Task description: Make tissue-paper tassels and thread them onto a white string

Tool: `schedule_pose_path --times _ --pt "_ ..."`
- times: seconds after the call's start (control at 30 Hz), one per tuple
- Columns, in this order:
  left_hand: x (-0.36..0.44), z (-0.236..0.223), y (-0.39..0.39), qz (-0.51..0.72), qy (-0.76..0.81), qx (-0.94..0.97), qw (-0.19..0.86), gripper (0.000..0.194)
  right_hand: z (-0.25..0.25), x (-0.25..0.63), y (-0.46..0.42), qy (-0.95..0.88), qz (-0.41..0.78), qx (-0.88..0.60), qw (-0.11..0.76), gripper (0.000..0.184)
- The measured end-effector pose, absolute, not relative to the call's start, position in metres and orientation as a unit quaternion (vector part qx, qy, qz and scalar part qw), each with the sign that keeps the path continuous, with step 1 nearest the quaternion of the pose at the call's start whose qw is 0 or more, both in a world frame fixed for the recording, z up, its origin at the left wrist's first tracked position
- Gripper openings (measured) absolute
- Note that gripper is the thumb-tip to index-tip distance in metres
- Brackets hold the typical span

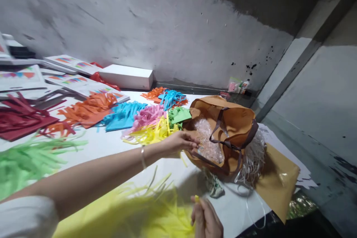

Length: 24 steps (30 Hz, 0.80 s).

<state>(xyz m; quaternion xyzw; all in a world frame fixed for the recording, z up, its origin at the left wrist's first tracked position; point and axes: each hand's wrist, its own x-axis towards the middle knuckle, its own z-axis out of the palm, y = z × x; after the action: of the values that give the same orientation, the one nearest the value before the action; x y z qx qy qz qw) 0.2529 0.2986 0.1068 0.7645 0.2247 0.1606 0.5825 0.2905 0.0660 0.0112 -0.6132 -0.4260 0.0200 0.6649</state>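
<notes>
My left hand (184, 142) reaches across to the mouth of a brown fabric bag (237, 119) with dark handles. Its fingers are loosely curved and a little apart, with nothing visible in them. Inside the bag lies a clear plastic packet of small, shiny pieces (208, 143). At the bottom, my right hand (206, 218) is closed, a small yellow tip of tissue paper (196, 198) poking out between thumb and finger. Beside it spreads fringed yellow tissue paper (164, 212), blurred towards the left. A smaller yellow fringed bundle (153, 132) lies behind my left wrist.
Fringed paper in green (25, 160), dark red (22, 117), orange (89, 109), blue (125, 115) and pink (147, 117) lies along the white table. Printed boxes (75, 81) and a white box (126, 76) stand by the wall. White string (253, 160) and a brown envelope (276, 180) sit right of the bag.
</notes>
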Motion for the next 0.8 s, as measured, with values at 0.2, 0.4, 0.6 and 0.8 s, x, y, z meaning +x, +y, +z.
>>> schedule_pose_path --times 0.2,0.4,0.6,0.8 --pt "0.145 0.124 0.204 0.198 0.196 0.526 0.803 0.033 0.067 0.269 0.043 -0.479 -0.015 -0.638 0.603 0.023" --pt "0.087 0.127 0.155 0.270 0.216 0.505 0.791 0.033 0.105 0.221 0.040 -0.599 0.000 -0.600 0.531 0.016" --pt "0.050 0.119 0.132 0.388 0.214 0.611 0.655 0.036 0.116 0.189 0.040 -0.651 -0.010 -0.578 0.492 0.018" --pt "0.025 0.114 0.119 0.402 0.207 0.694 0.561 0.025 0.128 0.182 0.033 -0.717 0.028 -0.538 0.444 0.020"
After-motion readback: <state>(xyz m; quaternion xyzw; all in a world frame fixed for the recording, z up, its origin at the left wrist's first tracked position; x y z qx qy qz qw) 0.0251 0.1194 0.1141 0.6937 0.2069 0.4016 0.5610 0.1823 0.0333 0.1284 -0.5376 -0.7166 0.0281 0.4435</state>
